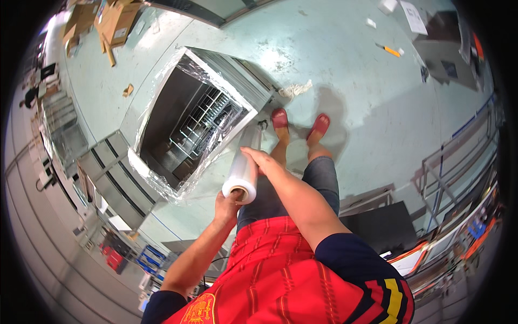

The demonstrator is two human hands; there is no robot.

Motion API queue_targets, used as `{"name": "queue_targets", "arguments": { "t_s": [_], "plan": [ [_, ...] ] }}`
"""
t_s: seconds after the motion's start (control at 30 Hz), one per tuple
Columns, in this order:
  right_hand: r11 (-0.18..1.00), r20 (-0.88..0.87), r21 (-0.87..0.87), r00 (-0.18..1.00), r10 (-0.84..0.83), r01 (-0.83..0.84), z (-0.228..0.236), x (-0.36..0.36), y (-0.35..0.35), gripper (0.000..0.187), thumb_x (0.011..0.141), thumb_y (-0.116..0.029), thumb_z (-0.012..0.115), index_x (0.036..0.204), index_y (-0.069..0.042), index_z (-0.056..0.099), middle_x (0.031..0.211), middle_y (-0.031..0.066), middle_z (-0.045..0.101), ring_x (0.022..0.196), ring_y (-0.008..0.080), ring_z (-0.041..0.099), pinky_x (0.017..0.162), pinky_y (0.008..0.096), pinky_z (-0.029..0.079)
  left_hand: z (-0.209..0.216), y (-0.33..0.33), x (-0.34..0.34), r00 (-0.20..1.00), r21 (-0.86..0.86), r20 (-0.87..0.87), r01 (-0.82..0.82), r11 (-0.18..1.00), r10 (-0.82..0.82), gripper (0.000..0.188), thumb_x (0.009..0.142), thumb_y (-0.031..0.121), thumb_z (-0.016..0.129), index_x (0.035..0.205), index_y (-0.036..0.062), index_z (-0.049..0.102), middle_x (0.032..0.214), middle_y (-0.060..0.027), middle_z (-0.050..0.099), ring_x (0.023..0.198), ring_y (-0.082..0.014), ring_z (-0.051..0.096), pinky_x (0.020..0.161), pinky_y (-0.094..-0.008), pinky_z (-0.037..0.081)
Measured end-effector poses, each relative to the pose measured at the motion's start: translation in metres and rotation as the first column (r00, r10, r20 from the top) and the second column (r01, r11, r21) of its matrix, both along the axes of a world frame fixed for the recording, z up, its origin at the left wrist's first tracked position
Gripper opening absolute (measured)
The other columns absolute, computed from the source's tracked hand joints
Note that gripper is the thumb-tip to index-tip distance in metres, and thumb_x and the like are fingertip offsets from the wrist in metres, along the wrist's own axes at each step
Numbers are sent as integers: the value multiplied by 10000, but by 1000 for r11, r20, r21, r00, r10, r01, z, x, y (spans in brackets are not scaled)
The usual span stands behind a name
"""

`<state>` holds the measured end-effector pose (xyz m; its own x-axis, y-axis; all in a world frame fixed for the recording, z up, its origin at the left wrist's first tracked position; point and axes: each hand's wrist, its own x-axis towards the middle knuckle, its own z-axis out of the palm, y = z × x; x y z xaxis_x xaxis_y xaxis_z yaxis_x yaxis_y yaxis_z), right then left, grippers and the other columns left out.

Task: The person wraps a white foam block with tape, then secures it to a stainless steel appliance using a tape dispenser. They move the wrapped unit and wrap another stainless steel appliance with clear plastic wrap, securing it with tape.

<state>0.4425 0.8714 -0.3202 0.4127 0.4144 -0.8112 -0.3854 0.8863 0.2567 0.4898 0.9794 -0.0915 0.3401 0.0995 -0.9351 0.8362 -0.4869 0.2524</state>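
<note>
A roll of clear stretch film (241, 174) is held in front of my waist, its cardboard core facing me. My left hand (227, 207) grips the near end, with fingers at the core. Across the roll's side lies my right hand (258, 157), its fingers curled around and partly hidden. Just beyond the roll, to the left, stands a metal cabinet (244, 81) with an open front, wire racks (202, 121) inside and clear film wrapped around its front frame. The roll's far end comes close to the cabinet's corner.
A whitish rag (295, 89) lies on the floor beside the cabinet. Opened cardboard boxes (116, 22) are at the far left, and a yellow-handled knife (389, 51) is at the far right. Metal panels (116, 173) stand left; a metal frame (442, 178) is at right.
</note>
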Motion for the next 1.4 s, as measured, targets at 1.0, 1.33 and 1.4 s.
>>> {"name": "queue_targets", "arguments": {
  "t_s": [1.0, 1.33, 1.4],
  "plan": [
    [952, -38, 69, 953, 300, -297, -7, -7, -261, 900, 975, -803, 564, 1462, -47, 611, 1336, 204, 711, 1173, 377, 703, 1112, 537, 539, -19, -263, -29, 822, -44, -176, -557, 829, 542, 461, 966, -15, 622, 1422, -24, 560, 1323, -183, 662, 1132, -345, 733, 808, -474, 711],
    [938, -87, 169, 943, 320, -302, 40, 33, -308, 649, 1083, -584, 545, 1473, -67, 590, 1411, 168, 682, 1287, 351, 653, 1174, 515, 495, -25, -345, -15, 87, -20, -26, -996, 87, 996, 420, 1060, 72, 634, 1466, 35, 532, 1415, -176, 606, 1270, -372, 647, 973, -555, 648],
    [895, -100, 266, 913, 395, -358, 25, 40, -322, 673, 1088, -589, 529, 1504, -62, 563, 1446, 178, 659, 1312, 355, 637, 1182, 503, 490, -22, -366, -11, 139, 37, 39, -990, 137, 990, 438, 1054, 23, 612, 1481, 30, 512, 1431, -201, 586, 1299, -370, 628, 1028, -577, 632]
  ]
}}
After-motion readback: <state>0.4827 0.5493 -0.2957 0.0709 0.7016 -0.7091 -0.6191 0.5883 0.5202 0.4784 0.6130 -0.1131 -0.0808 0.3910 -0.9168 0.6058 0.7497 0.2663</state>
